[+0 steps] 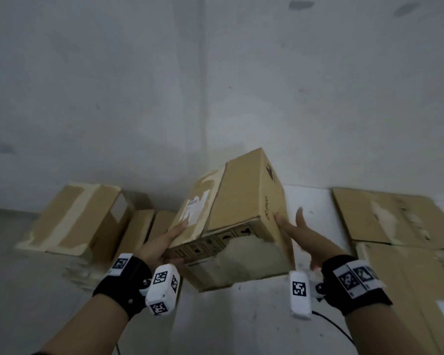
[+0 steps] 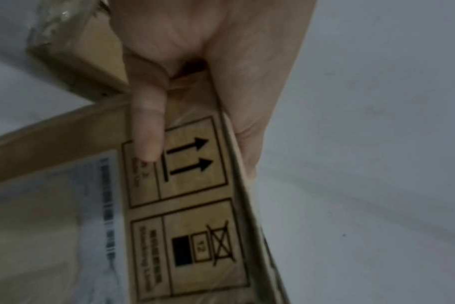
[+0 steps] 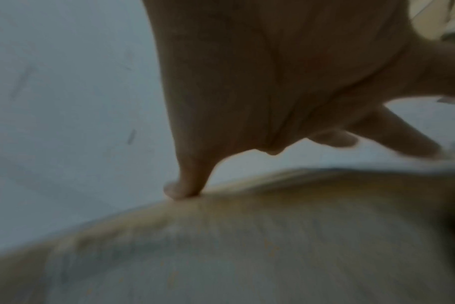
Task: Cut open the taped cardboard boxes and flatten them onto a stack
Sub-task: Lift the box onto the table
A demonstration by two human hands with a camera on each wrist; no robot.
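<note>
you face a pale grey wall (image 1: 139, 85) with scuffs and a vertical seam running down it. below it lies a pale floor (image 1: 241, 316), speckled with small dark marks. near your right forearm a thin black cable (image 1: 336, 326) trails across that floor.

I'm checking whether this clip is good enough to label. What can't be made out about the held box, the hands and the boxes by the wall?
- Shipping label text on the held box: blurred, head view.
- Right hand contact: right wrist view smeared.
- Left hand fingers behind the box: hidden.
- Cutting tool: none visible.
- Flattened cardboard: cut off by the right edge.
</note>
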